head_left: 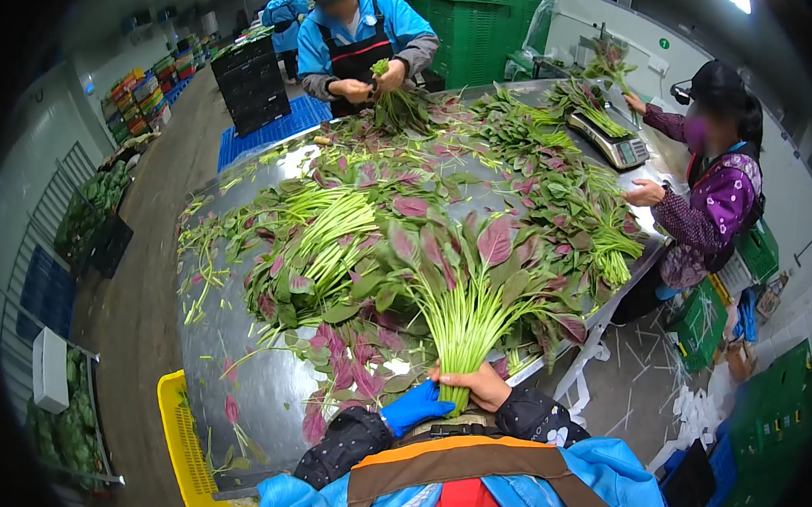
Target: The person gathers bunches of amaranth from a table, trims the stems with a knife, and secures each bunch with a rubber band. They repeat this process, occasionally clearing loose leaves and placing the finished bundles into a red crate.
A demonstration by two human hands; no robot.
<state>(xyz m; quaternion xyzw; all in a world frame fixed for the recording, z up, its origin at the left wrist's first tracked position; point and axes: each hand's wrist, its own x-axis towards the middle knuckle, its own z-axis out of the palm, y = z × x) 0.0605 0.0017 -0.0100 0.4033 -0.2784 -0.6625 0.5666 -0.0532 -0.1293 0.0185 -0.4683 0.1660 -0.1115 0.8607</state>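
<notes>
Close to my body, a large bunch of red amaranth (461,334) stands upright, its pale green stems gathered low and its purple-green leaves fanned out above. My right hand (480,386), bare, is wrapped around the stems from the right. On the left side, my left hand (416,406) in a blue glove presses against the lower stems; its fingertips are partly hidden behind them. Just beyond, a loose pile of amaranth stems (334,231) lies on the metal table (266,384), with fallen purple leaves (350,365) around it.
A yellow crate (184,453) stands at the table's near left corner. Across the table, a co-worker (367,40) holds a bunch. At right, another person (718,178) stands beside a weighing scale (618,147) loaded with greens. Black crates (249,85) and green crates (468,36) are stacked behind.
</notes>
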